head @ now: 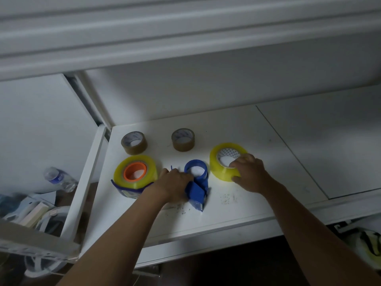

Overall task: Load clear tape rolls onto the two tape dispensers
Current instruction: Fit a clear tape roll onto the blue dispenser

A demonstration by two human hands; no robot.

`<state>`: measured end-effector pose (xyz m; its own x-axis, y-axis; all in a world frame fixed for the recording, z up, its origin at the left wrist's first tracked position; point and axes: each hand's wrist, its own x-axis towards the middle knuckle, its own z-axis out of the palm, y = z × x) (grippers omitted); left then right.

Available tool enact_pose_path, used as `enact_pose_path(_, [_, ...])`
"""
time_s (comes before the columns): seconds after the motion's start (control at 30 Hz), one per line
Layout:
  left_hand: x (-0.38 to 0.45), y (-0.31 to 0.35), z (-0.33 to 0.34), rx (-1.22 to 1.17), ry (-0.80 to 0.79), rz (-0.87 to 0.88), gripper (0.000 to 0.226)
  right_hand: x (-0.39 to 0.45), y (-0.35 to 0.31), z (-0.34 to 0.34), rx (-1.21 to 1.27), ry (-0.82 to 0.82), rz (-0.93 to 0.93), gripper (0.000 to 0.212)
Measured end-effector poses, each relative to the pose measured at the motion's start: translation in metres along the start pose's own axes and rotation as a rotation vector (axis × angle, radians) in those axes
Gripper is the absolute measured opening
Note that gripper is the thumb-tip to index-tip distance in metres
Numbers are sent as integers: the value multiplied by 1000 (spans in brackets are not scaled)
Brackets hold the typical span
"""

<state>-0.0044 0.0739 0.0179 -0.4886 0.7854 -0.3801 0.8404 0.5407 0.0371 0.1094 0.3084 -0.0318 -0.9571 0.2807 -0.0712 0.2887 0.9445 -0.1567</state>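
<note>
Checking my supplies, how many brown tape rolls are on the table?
2: one brown roll at the back left, another brown roll to its right, both lying flat behind the dispensers.

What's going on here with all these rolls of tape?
A person is fitting tape onto dispensers on a white table. One yellowish clear roll already sits on the left dispenser. The left hand holds the empty blue dispenser in the middle, while the right hand grips a second clear roll lying beside it. Two brown rolls stand untouched farther back.
</note>
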Motion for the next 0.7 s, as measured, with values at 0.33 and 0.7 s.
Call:
enact_pose_path(0.33, [14,-2,7,25,144,-63,38,-12,-1,5,77,247,-4,54])
enact_pose_path(0.7, [18,26,21,-482,453,-427,72,-20,-6,-10,165,253,-27,39])
